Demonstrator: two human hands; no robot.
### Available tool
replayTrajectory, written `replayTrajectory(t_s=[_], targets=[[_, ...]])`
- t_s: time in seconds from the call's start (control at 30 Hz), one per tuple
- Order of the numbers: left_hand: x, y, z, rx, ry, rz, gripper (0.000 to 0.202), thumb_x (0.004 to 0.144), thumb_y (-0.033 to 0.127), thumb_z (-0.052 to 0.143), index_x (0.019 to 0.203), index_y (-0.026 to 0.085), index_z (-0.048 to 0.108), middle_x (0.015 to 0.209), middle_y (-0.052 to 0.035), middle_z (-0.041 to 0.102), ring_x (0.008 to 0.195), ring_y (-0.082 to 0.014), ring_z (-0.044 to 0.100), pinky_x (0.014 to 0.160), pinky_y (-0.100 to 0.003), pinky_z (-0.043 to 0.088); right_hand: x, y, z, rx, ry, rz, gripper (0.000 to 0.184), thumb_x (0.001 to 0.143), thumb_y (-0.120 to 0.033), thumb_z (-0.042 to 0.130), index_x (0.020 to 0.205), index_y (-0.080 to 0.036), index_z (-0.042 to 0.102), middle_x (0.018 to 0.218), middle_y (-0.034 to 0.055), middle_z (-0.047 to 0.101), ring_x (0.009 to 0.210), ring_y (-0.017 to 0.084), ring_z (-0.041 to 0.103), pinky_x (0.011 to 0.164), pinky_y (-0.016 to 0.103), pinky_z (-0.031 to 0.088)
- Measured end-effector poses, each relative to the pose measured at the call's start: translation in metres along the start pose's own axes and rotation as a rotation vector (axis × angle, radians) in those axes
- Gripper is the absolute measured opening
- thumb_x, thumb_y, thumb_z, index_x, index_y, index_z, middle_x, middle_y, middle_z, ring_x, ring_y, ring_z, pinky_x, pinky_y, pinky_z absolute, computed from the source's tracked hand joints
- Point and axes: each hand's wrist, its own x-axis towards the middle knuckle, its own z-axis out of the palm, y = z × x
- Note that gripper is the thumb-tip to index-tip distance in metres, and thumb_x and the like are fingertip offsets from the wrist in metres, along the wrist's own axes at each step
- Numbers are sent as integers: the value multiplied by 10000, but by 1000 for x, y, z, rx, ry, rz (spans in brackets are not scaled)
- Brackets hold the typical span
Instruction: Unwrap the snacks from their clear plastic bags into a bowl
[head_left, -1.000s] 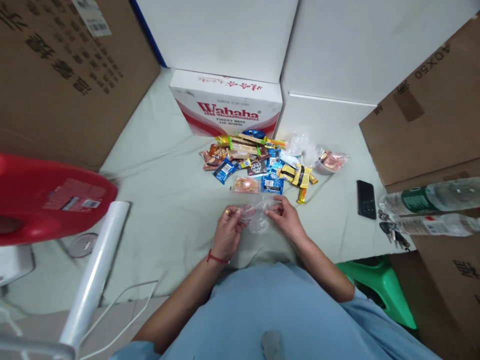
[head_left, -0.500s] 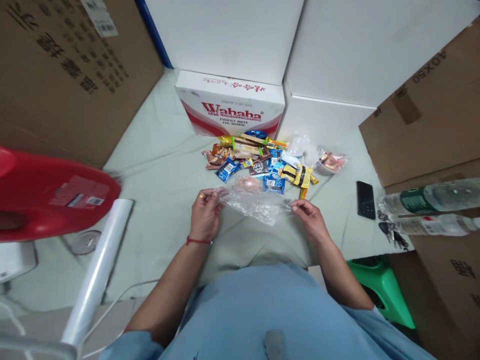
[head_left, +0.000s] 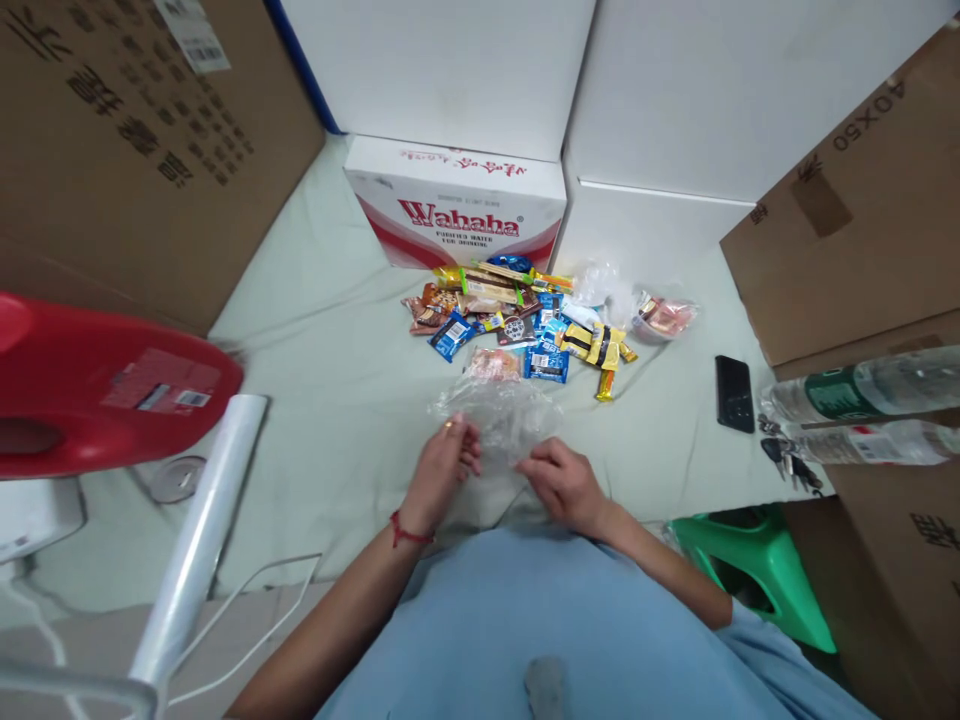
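Head view: both hands sit low in the middle of the frame on a clear plastic bag [head_left: 499, 415]. The left hand [head_left: 442, 470] has its fingers pinched together on the bag's left edge. The right hand [head_left: 562, 485] has its fingers curled shut on the lower right edge.

What could go sideways, I reckon: film this thin is slippery and clingy, so a pinch could slide off or grab both layers at once.

The bag billows up and away from the fingertips toward the snack pile [head_left: 517, 315] just above it. A phone [head_left: 733, 393] lies well off to the right on the pale sheet [head_left: 337, 380].
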Motion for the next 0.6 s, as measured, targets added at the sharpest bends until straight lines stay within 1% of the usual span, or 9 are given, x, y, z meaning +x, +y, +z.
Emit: replayTrajectory(t_s=[0.07, 0.13, 0.2, 0.23, 0.3, 0.37, 0.43, 0.53, 0.6], targets=[[-1, -4, 13, -4, -73, -28, 456, 868, 657, 637, 875, 203, 677, 759, -28, 685, 587, -169, 613, 468, -267, 399, 3, -7, 17, -45, -140, -7, 244, 1008, -336, 534, 991, -283, 772, 890, 47, 683, 778, 189, 581, 700, 305, 455], [0, -13, 22, 79, -49, 23, 359, 745, 538, 812, 825, 213, 682, 735, -2, 669, 627, -177, 605, 527, -272, 423, 6, -12, 27, -36, -279, -80, 244, 1011, -354, 543, 958, -273, 766, 900, 40, 709, 825, 197, 599, 725, 305, 464], [2, -22, 25, 119, -24, 57, 286, 694, 423, 860, 736, 217, 665, 666, 13, 635, 628, -175, 566, 577, -274, 420, 8, -14, 25, 15, -380, -200, 238, 1008, -382, 559, 973, -265, 764, 960, 45, 735, 903, 211, 626, 785, 319, 486], [2, -27, 24, 109, -11, 61, 259, 721, 404, 835, 714, 218, 655, 648, 15, 624, 619, -171, 546, 587, -274, 413, 9, -14, 18, 51, -373, -223, 246, 1013, -393, 554, 995, -263, 762, 988, 49, 742, 931, 215, 637, 819, 328, 495], [1, -35, 21, 71, 28, 55, 239, 814, 421, 745, 735, 223, 636, 653, 15, 621, 600, -161, 517, 588, -272, 400, 13, -7, -4, 93, -168, -99, 290, 1036, -418, 509, 1049, -257, 749, 1012, 58, 743, 955, 213, 651, 873, 340, 500], [-3, -40, 18, 42, 82, 55, 245, 874, 462, 679, 813, 232, 623, 713, 12, 645, 612, -156, 524, 598, -268, 410, 20, 6, -26, 76, 139, 173, 331, 1050, -443, 462, 1124, -256, 725, 1044, 69, 735, 974, 217, 655, 896, 351, 496], [-7, -41, 17, 8, 93, 56, 276, 882, 505, 674, 864, 234, 619, 795, -5, 683, 684, -165, 578, 631, -268, 443, 32, 24, -40, 41, 286, 408, 366, 1026, -488, 481, 1201, -247, 693, 1060, 78, 730, 976, 232, 652, 886, 365, 490], [-13, -38, 18, -64, 16, 71, 333, 863, 549, 705, 865, 219, 657, 905, -47, 730, 861, -196, 649, 727, -283, 495, 52, 48, -38, 74, 160, 549, 481, 900, -534, 653, 1254, -208, 657, 942, 53, 731, 856, 222, 648, 800, 341, 481], [-17, -33, 17, -112, -53, 80, 343, 851, 547, 730, 877, 206, 700, 967, -72, 751, 954, -218, 670, 810, -305, 517, 61, 56, -26, 137, 38, 579, 552, 763, -535, 787, 1184, -194, 675, 772, -4, 681, 712, 184, 598, 680, 295, 443]])
